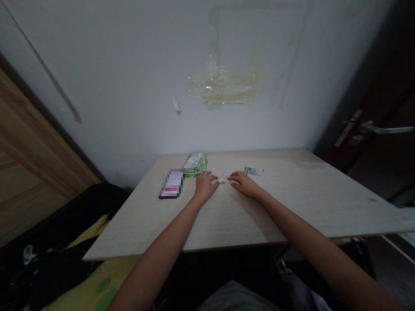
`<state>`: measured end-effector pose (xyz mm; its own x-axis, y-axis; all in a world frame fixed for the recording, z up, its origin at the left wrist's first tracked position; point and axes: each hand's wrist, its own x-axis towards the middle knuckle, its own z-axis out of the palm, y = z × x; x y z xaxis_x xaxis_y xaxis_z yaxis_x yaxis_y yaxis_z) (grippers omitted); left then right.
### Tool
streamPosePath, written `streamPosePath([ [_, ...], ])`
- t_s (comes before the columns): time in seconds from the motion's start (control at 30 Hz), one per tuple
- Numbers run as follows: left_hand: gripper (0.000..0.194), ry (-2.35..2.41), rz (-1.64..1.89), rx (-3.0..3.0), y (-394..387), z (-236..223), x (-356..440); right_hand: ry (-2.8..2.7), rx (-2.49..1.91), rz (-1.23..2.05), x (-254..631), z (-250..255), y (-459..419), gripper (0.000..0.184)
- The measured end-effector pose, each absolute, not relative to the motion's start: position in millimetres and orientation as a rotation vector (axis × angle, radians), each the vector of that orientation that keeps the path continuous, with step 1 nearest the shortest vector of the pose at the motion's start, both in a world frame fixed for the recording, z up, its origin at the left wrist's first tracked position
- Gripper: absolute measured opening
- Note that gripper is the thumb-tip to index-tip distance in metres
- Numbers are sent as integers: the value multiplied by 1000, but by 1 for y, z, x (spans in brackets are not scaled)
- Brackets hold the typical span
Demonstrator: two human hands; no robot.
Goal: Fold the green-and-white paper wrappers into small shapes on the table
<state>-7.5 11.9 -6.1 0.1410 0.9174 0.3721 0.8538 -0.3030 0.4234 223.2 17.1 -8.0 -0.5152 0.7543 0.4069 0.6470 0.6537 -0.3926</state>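
Between my two hands a small white-and-green printed packet (224, 176) lies on the light wooden table (223, 224). My left hand (205, 186) rests at its left side, fingers apart and curved, with the thumb tip by the packet's lower left edge. From the right, my right hand (245, 184) has its fingertips and thumb on the packet's right edge. A stack of green-and-white packets (195, 163) sits just behind my left hand. Another single packet (254, 171) lies flat beyond my right hand.
A phone (172, 183) with a lit, blurred screen lies left of my left hand. Behind the table rises a white wall (129, 86) with old tape (223, 88). A door handle (385, 128) is at right. Dark and yellow cloth (94, 229) lies at left, below the table.
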Motion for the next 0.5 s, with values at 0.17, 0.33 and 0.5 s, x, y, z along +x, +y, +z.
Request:
streamPosePath([
  [0.17, 26, 1700, 928, 2322, 11, -6, -7, -2340, -1139, 221, 223, -5, 15, 38],
  [0.33, 26, 1655, 914, 2349, 10, -7, -8, -2340, -1143, 190, 223, -7, 16, 37],
  [0.5, 27, 1672, 897, 2345, 9, -5, -7, -2363, -1121, 179, 224, -9, 17, 36],
])
